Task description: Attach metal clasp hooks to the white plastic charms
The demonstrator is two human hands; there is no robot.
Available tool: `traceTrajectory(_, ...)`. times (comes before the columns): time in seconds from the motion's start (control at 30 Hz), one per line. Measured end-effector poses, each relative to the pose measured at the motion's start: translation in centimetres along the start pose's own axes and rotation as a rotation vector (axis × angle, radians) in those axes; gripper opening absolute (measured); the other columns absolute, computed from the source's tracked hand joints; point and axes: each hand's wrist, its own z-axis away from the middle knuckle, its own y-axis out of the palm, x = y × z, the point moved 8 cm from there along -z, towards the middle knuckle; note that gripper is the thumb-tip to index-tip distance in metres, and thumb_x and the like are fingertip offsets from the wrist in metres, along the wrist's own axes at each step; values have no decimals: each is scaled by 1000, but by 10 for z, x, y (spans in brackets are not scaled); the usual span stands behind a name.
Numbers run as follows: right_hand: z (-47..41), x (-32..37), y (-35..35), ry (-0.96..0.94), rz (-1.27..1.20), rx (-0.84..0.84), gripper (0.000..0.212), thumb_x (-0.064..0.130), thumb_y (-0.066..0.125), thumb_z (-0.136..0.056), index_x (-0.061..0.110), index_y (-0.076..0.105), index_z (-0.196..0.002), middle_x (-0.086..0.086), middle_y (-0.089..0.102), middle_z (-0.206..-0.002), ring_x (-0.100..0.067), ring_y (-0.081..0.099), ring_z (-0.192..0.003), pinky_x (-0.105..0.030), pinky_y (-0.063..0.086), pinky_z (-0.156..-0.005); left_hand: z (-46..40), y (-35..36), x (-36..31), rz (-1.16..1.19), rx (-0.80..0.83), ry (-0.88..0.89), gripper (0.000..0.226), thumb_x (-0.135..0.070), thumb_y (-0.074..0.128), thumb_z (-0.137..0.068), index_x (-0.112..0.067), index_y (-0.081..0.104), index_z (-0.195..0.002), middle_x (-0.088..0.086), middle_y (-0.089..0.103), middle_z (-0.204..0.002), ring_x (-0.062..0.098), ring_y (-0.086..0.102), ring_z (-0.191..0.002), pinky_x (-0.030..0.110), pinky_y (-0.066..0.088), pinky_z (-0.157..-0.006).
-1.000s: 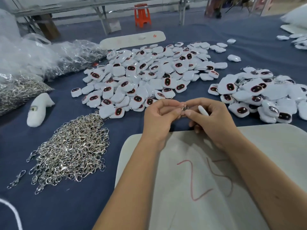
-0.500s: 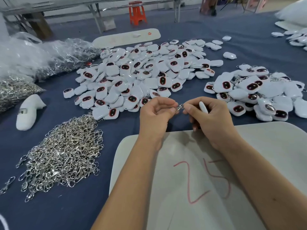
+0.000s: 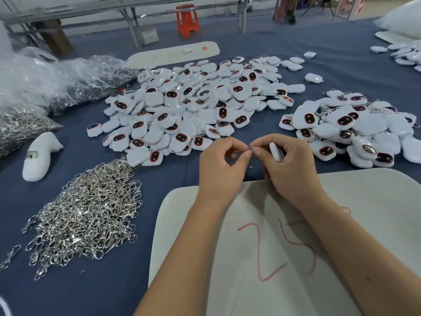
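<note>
My left hand (image 3: pixel 222 166) and my right hand (image 3: pixel 288 166) meet fingertip to fingertip above the blue table. Between them they pinch a small metal clasp hook (image 3: pixel 250 148). A white plastic charm (image 3: pixel 275 151) is tucked edge-on in my right hand's curled fingers. A big pile of white charms with dark red-rimmed ovals (image 3: pixel 193 106) lies beyond my hands. A second pile of charms (image 3: pixel 348 128) lies to the right, with metal bits showing among them. A heap of loose silver clasp hooks (image 3: pixel 88 215) lies at the left front.
A pale board marked with a red "25" (image 3: pixel 376 213) lies under my forearms. Clear bags of metal hooks (image 3: pixel 20 124) sit at the far left, beside a white foam shape (image 3: pixel 38 156). A long white board (image 3: pixel 173 56) lies at the back. An orange stool (image 3: pixel 188 20) stands beyond the table.
Both hands have stayed together at the clasp hook with small finger shifts. The view has tilted down slightly, so the piles sit lower and closer.
</note>
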Motion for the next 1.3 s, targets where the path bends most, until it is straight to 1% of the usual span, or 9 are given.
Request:
traceTrajectory(0.07,1,7,-2,-57,86,-13,10,5,75,-92,13,79,-95,10,76,-87,-5,70,-83,-17,51,-80,0,-1,0,-3,-6,19,9,-10,76,-85,-18,73,-81,-8,70,-81,13,63,-79,16,45,-69)
traceTrajectory(0.13,2,13,-2,-110,145,-14,13,2,75,-90,13,80,-95,8,77,-90,-6,70,-88,-17,51,-84,0,-1,-1,1,2,33,12,-7,76,-83,-18,73,-81,-8,70,-81,14,62,-77,16,45,-68)
traceTrajectory(0.23,3,18,-2,-176,211,-30,13,2,76,-88,13,79,-94,7,76,-88,-7,70,-86,-21,53,-82,0,0,-2,2,16,39,13,-2,74,-83,-15,72,-81,-5,69,-81,14,61,-75,15,45,-68)
traceTrajectory(0.37,2,11,-7,-104,73,-60,11,9,78,-92,19,77,-98,14,75,-90,-6,71,-89,-17,52,-83,-1,0,-3,41,10,31,11,-4,70,-89,-13,70,-83,-4,69,-82,11,61,-76,14,45,-70)
traceTrajectory(0.57,-3,3,0,-22,-17,60,9,11,73,-95,17,78,-91,8,77,-85,-17,71,-84,-40,56,-83,-3,0,-4,76,12,33,10,-4,67,-92,-11,69,-86,-2,70,-85,16,65,-81,21,48,-74)
traceTrajectory(0.77,-2,6,-3,-55,-68,58,13,4,71,-95,14,76,-88,5,74,-81,-14,68,-80,-26,54,-78,-1,5,-5,123,70,16,10,-4,67,-92,-12,71,-86,-3,71,-83,19,63,-79,22,48,-74)
traceTrajectory(0.9,-2,8,-1,-74,-51,77,14,1,69,-96,12,75,-88,3,73,-82,-18,67,-81,-32,54,-79,-2,6,-3,144,113,11,12,-4,66,-94,-12,71,-86,-1,71,-81,29,60,-76,31,49,-72)
traceTrajectory(1.07,-1,7,0,-82,-59,99,12,3,69,-97,12,75,-90,0,72,-83,-22,66,-82,-43,53,-80,-3,6,1,183,168,1,12,-2,62,-97,-7,70,-89,-12,68,-78,7,58,-64,21,47,-67)
traceTrajectory(1.3,-2,8,2,-118,-60,114,13,1,70,-96,12,75,-91,3,73,-83,-21,66,-83,-37,54,-80,-3,6,2,215,192,-3,13,-1,60,-98,-6,69,-90,-5,69,-81,8,58,-65,19,48,-69)
